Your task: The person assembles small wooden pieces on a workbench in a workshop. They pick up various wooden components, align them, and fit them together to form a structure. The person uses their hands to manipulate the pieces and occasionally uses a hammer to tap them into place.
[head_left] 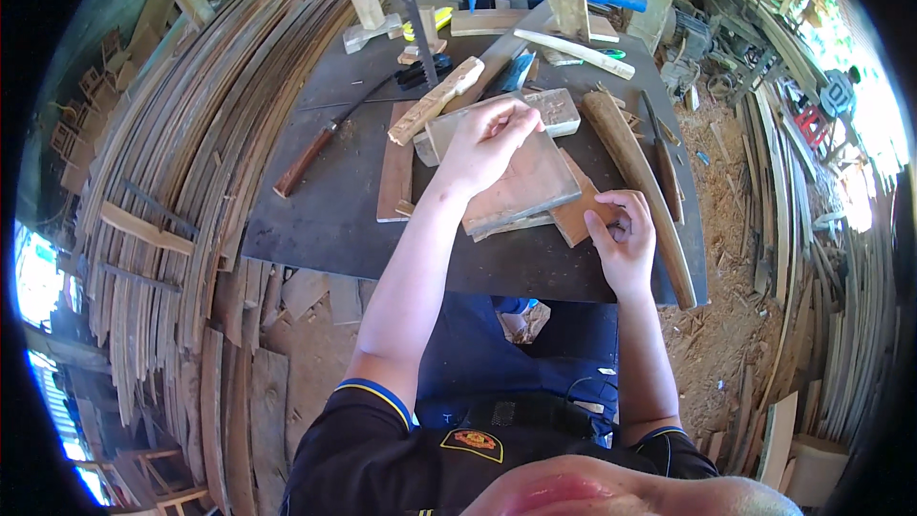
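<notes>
Showing a dark worktop (325, 229) seen from above, ringed by stacks of bent wooden strips (191, 134). At nine o'clock of the centre lies a long tool with a brown wooden handle (304, 161); just right of it, a narrow flat board (394, 172) and a pale broken stick (435, 100). At the centre, the left hand (482, 143) rests fingers-down and loosely spread on the far end of a flat reddish plank (525, 186), pressing it onto the pieces beneath. At four o'clock of that plank, the right hand (621, 244) curls its fingers around the edge of a smaller wood block (581, 220) that juts out from under the plank. At three o'clock a long curved slat (635, 167) runs toward the worktop's near edge.

Risk, as judged: the plank sits on an uneven stack, so easing the left hand's pressure could let it tip or slide; the right fingers, tucked by the overlap, could then be pinched.
</notes>
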`<state>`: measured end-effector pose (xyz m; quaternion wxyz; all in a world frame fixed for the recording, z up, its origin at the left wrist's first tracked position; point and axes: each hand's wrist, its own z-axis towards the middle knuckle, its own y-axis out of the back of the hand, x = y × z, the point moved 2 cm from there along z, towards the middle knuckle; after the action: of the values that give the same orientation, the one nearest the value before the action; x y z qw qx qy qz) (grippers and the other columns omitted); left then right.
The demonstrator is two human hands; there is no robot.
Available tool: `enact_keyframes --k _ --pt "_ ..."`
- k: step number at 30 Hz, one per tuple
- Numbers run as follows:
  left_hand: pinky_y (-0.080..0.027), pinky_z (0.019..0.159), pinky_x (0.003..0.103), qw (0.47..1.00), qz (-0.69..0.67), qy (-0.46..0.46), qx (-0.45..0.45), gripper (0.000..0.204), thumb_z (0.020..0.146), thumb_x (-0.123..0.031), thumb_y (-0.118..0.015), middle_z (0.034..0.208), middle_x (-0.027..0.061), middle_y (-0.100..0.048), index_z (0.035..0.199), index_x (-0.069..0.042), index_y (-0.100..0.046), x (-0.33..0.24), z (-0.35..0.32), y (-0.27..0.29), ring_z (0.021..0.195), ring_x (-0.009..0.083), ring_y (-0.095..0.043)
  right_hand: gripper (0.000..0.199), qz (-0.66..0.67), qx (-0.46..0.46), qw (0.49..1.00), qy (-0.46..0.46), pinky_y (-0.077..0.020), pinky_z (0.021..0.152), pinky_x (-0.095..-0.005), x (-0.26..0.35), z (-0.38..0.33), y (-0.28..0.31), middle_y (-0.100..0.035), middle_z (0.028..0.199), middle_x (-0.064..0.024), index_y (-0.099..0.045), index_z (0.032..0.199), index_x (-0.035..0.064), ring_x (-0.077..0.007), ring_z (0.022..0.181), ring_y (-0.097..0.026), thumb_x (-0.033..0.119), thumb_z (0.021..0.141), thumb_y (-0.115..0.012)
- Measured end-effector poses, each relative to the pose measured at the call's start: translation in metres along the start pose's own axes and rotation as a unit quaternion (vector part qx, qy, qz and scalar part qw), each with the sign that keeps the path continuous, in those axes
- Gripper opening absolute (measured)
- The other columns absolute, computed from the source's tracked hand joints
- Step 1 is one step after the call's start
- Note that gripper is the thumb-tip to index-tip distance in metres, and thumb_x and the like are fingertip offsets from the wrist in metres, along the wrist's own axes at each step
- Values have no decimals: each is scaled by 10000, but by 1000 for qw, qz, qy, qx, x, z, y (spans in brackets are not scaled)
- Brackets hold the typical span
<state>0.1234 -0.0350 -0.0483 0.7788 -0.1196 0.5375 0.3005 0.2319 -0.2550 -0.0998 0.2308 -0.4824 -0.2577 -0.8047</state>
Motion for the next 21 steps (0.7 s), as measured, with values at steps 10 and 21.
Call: enact_keyframes --k 10,21 --pt "-323 590 226 1000 -8 20 4 235 1052 -269 -621 715 -86 -480 954 -73 -705 -6 -2 -2 656 18 -409 176 -51 77 995 34 -496 603 -199 8 -1 -3 -546 893 -2 -692 1012 22 -50 787 -570 -11 864 -781" --pt "-362 627 224 1000 26 11 8 227 1051 -256 -623 757 -74 -523 954 -70 -710 2 -2 -1 695 28 -443 261 51 90 994 -29 -492 619 -204 2 -6 -4 -647 849 -29 -650 1141 5 -51 730 -609 -34 897 -734"
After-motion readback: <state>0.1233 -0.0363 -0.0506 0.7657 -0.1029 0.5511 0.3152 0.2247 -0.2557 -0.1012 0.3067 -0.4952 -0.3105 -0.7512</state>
